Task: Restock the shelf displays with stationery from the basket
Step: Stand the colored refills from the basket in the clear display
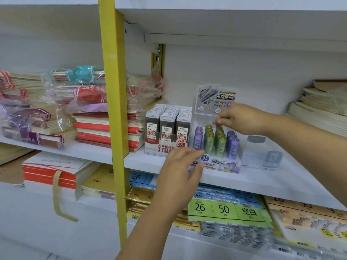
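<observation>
Right hand (242, 119): reaches in from the right, thumb and fingertips pinched on the cap of a green lead tube (218, 129) at the back of its row. The tube stands upright among the other green tubes (221, 142) in the display box (221, 165).

Left hand (180, 166): fingers loosely bent, tips at the front left corner of the same box. Gripping or only resting there, cannot tell.

Display box: clear-walled, with a printed card standing at its back. It sits near the front edge of the white shelf (262, 182), about mid-width. There are two green rows in the middle and a row of purple tubes (232, 145) on each outer side.

Just beside its left wall: a red-and-white lead refill box (167, 136) with three full rows of grey cases. Just beside its right wall: a clear box (262, 156), contents blurred.

Further left, past the yellow upright (114, 91): stacked red notebooks (105, 128), then plastic-wrapped notebook bundles (37, 119). At the shelf's right end: a pile of tan paper (319, 109).

Shelf below: packs of loose-leaf paper (225, 209), green label on top.
</observation>
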